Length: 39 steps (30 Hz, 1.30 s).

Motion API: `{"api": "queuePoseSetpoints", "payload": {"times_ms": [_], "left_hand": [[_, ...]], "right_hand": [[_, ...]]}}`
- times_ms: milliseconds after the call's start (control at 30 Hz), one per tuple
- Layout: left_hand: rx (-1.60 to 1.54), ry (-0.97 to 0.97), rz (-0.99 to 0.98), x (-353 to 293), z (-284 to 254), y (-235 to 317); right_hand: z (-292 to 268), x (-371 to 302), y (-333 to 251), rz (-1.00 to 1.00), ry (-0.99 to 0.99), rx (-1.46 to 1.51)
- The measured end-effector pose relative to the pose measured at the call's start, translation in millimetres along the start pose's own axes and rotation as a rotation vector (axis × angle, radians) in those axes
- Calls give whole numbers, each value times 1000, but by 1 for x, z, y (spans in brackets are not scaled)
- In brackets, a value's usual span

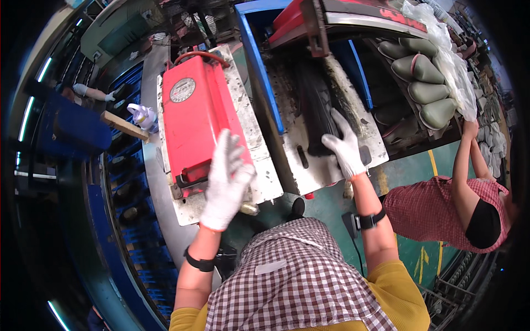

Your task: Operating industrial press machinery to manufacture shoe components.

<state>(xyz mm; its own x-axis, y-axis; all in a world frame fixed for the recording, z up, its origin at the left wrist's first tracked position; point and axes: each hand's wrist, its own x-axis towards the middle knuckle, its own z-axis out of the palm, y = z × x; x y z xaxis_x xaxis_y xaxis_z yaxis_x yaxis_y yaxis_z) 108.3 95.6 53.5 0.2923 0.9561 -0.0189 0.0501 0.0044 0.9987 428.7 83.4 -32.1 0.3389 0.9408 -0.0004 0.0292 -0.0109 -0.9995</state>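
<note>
My left hand [225, 182], in a white knit glove, is at the near right corner of a red metal housing [193, 121]. Its fingers point up and are loosely extended; I see nothing held in them. My right hand [346, 148], gloved the same way, reaches over the near end of a long, dark black piece [313, 110], with thumb and fingers spread. That piece looks like a shoe or boot part, but its exact kind is unclear. It lies on the worn white bed of a machine [298, 176]. Whether the right fingers touch it cannot be told.
A blue frame [258, 66] rises beside the machine bed. Olive-green shoe forms [428, 92] crowd a rack at the right, partly under clear plastic [458, 71]. A person in a red checked apron [425, 209] stands there. A lidded bottle [142, 117] is left of the red housing.
</note>
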Motion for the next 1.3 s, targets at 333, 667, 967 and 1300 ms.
{"api": "queuePoseSetpoints", "payload": {"times_ms": [333, 667, 967, 1300], "left_hand": [[91, 124, 410, 111, 53, 87], [369, -276, 736, 259, 112, 213], [522, -352, 697, 279, 148, 211], [712, -56, 1058, 178, 184, 75]], "right_hand": [[-18, 109, 35, -85, 98, -1247], [-12, 102, 30, -2, 132, -1195], [-40, 104, 42, 45, 61, -1052], [-131, -103, 104, 135, 543, -363]]}}
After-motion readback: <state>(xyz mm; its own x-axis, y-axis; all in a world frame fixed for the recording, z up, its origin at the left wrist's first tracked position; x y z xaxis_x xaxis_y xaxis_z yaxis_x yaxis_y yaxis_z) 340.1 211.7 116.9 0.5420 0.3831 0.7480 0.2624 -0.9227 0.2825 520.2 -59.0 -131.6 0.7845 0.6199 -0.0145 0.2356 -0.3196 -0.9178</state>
